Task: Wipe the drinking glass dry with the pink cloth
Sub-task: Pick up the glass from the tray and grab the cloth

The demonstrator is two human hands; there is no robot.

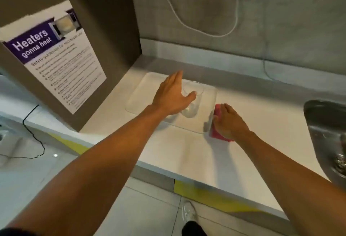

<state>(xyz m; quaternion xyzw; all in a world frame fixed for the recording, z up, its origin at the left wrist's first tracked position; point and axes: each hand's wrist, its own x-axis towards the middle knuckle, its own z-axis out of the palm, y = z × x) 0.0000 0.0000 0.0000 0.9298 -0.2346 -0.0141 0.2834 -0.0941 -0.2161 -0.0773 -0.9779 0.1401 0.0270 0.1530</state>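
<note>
Left hand [171,95] spread, thumb on clear drinking glass [192,102] upright on white tray [138,97]; grip unclear. Right hand [229,121] pressing folded pink cloth [218,132] beside tray.

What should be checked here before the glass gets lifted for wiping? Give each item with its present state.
1. Left hand on the drinking glass: thumb at the rim, fingers behind it; grip closed, cannot tell.
2. Glass upright on the tray: ok.
3. Right hand on the pink cloth: resting on top, ok; gripped, cannot tell.
4. Cloth beside the tray's right edge, on the counter: ok.
5. Glass wet or dry: cannot tell.
6. Sink away from both hands: ok.
</note>
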